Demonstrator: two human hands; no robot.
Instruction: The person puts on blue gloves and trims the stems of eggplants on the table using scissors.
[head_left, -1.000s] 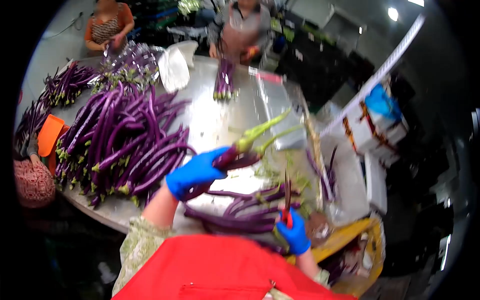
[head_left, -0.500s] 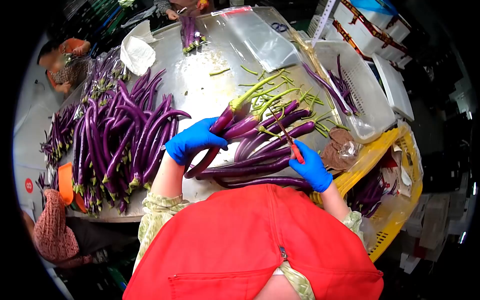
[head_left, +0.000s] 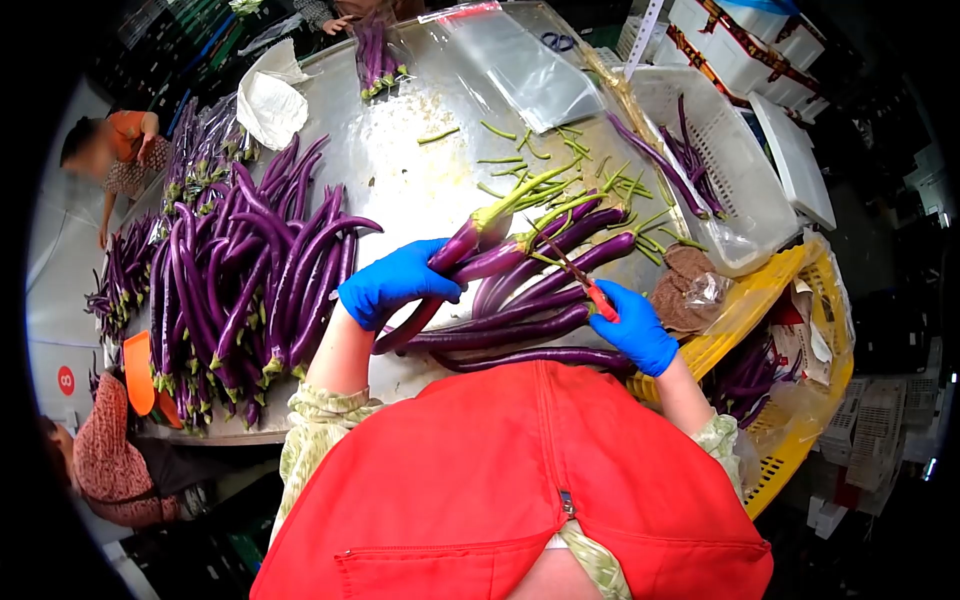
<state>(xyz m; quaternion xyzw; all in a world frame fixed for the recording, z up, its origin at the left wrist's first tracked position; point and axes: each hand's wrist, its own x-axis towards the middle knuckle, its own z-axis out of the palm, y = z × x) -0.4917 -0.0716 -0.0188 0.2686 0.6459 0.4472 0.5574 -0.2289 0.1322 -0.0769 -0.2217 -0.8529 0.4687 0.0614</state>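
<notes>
My left hand (head_left: 400, 283), in a blue glove, is closed around a few long purple eggplants (head_left: 455, 250) with green stems pointing up and right. My right hand (head_left: 636, 328), also gloved in blue, grips scissors (head_left: 604, 303) with red handles. Their narrow blades reach up and left to the stem end of a held eggplant (head_left: 500, 259); whether they touch the stem I cannot tell. More loose eggplants (head_left: 545, 357) lie on the metal table (head_left: 400, 195) beneath and between my hands. Cut green stem pieces (head_left: 502, 160) are scattered beyond the blades.
A big eggplant pile (head_left: 240, 270) covers the table's left. Plastic bags (head_left: 520, 75) and a bagged bundle (head_left: 380, 60) lie at the back. To the right are a white crate (head_left: 740, 160), a brown cloth (head_left: 685, 290) and a yellow basket (head_left: 775, 465). Other people stand around the table.
The view has shifted slightly. Both my hands keep their grips, the scissors staying near the stem ends. At the left, the person in orange has changed posture, with one arm now hanging lower.
</notes>
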